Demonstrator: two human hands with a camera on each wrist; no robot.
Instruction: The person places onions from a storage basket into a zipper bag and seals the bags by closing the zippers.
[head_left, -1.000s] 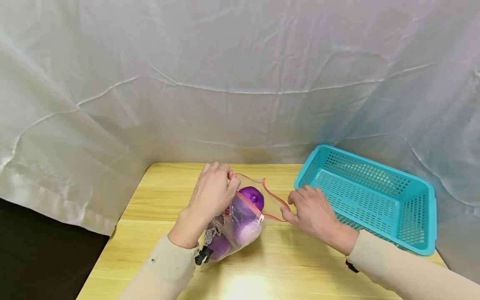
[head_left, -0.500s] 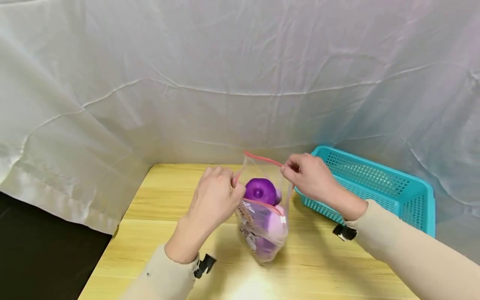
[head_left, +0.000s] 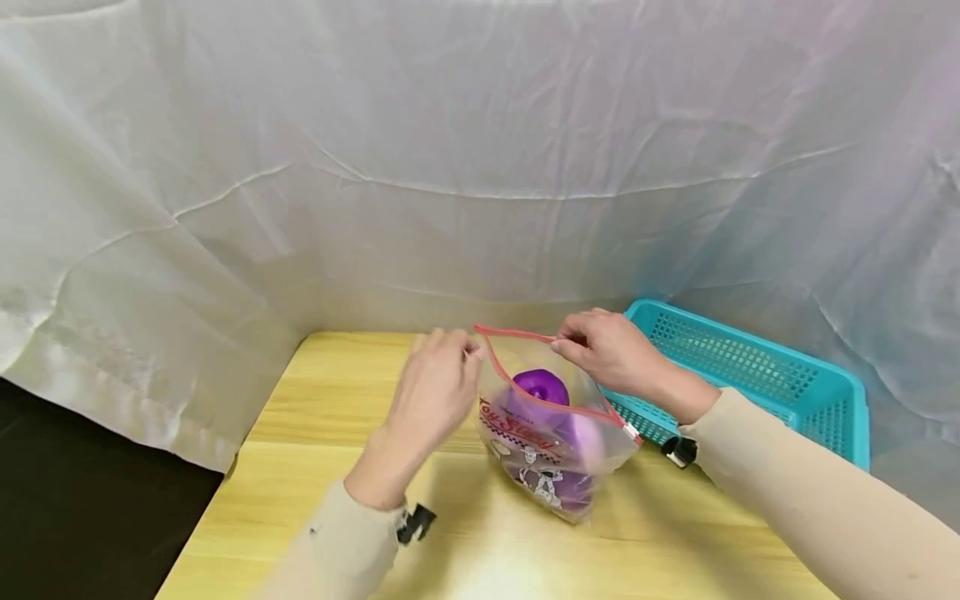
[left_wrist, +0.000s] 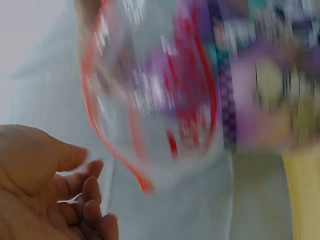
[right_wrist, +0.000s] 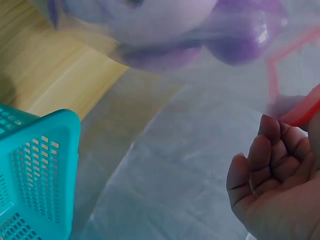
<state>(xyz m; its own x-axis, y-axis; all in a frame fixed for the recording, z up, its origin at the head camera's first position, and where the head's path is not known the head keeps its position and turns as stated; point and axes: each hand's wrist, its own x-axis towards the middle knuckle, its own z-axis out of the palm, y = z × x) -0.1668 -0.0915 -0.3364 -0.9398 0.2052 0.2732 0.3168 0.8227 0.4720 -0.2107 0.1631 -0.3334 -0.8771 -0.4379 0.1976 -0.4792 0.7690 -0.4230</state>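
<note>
A clear zip bag [head_left: 517,454] with red edging and printed cartoon figures hangs or stands over the table, its mouth gaping. Inside it are a shiny purple round-topped object [head_left: 542,385] and paler lilac shapes whose kind I cannot tell. My right hand [head_left: 618,354] pinches the bag's far red rim between thumb and fingers; the right wrist view shows the red strip [right_wrist: 302,112] at the thumb. My left hand [head_left: 438,379] is just left of the bag's corner. In the left wrist view, loosely bent fingers [left_wrist: 92,192] hold nothing, with a gap to the blurred bag.
At the right, a turquoise plastic basket [head_left: 750,333] with slotted walls stands behind my right forearm. The light wooden table [head_left: 330,467] ends at a grey-white cloth backdrop [head_left: 450,150]. A dark area [head_left: 82,492] lies past the table's left edge.
My right hand has taken hold of the far rim and raised the bag upright from its tilt at left. It has turned to show its printed side, and my left hand has let go.
</note>
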